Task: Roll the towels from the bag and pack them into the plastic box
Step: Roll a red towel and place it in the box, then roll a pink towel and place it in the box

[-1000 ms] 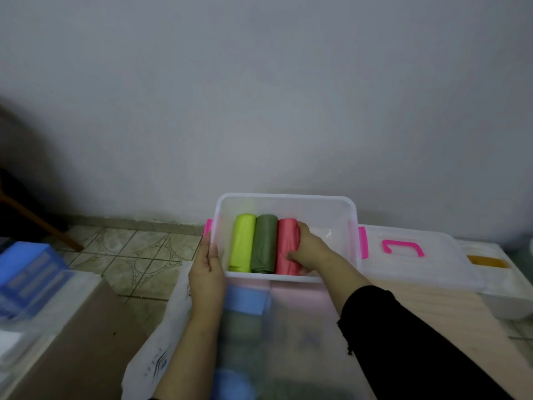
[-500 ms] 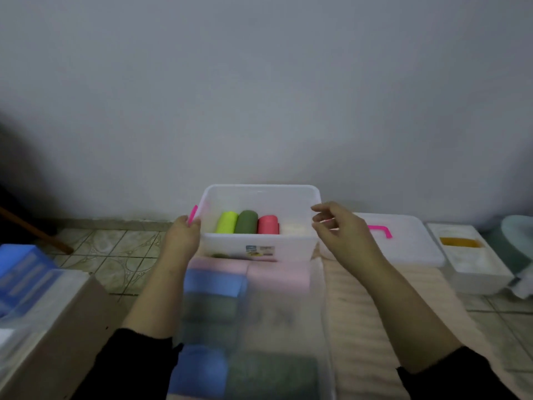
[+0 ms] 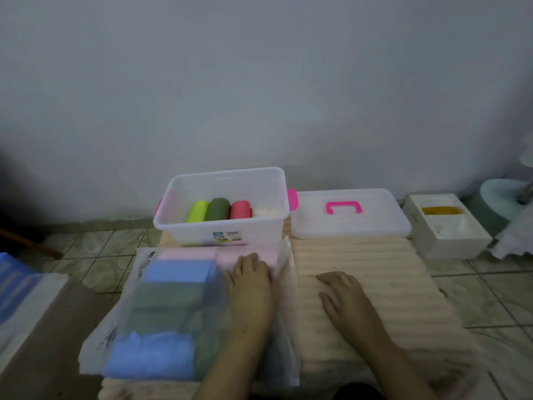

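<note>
Seemingly soft and light, the towels (image 3: 176,287) in the bag (image 3: 144,336) are best pinched at a folded edge; both hands, left (image 3: 251,284) and right (image 3: 344,295), lie flat, empty.

Light was dim and bluish, the left corner in shadow; everything looked soft (edges bowed, lower foreground most blurred).

I see a clear plastic box (image 3: 222,223) with pink latches holding lime (image 3: 198,211), olive (image 3: 217,208), coral (image 3: 240,209) and cream (image 3: 264,211) rolls. The translucent bag (image 3: 184,313) shows pink, blue and grey-green folded towels. The mat (image 3: 375,287) is ribbed peach; the lid (image 3: 350,223) has a pink handle.
</note>
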